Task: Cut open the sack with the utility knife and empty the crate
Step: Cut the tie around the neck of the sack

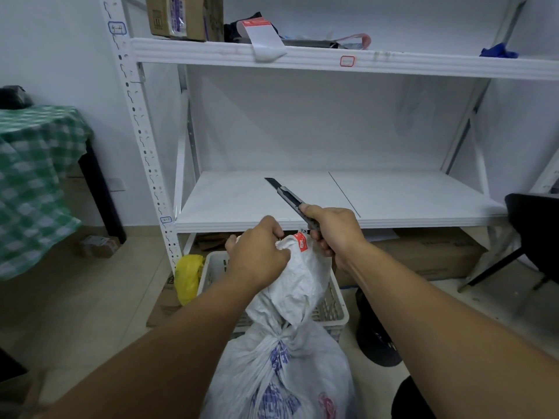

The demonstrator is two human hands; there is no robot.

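Observation:
A white woven sack (pixel 284 367) with blue and red print stands low in the middle, tied off at a knot, its neck pulled upward. My left hand (pixel 257 252) grips the top of that neck, beside a red label. My right hand (pixel 335 234) holds a grey utility knife (pixel 290 199), blade extended and pointing up and left, away from the sack. Behind the sack sits a white slotted plastic crate (pixel 332 309) on the floor; its inside is mostly hidden by the sack and my arms.
A white metal shelf unit (pixel 332 204) stands straight ahead, boxes on its top shelf. A yellow bag (pixel 187 276) and flat cardboard lie left of the crate. A green checked cloth (pixel 33 176) covers a table on the left, a dark chair (pixel 535 237) stands right.

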